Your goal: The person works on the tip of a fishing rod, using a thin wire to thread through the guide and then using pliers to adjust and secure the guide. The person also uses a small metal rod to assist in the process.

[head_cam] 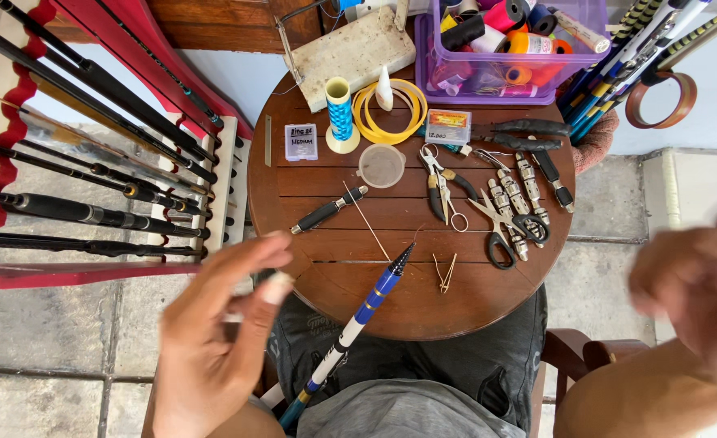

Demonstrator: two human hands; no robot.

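Head view looks straight down on your lap and a round brown slatted wooden table (334,276). Your left hand (212,341) hovers off the table's left edge, palm turned inward, fingers (245,255) loosely apart and curled around nothing; a small pale object (277,285) shows at the thumb tip, too blurred to tell what it is. Your right hand (699,280) is at the far right, well apart from the table and smeared by motion, so you cannot tell how its fingers stand. Between the hands lies a blue, white and black fishing rod section (358,320), running from your lap up onto the table, its dark tip resting near the table's middle. Just right of that tip sits a thin brass-coloured wire clip (446,273). Farther back lie black-handled scissors (500,235), small pliers (438,182), a clear round plastic lid (381,165) and a spool of blue thread (340,113). Dark fishing rods in a rack (91,186) stand to the left.
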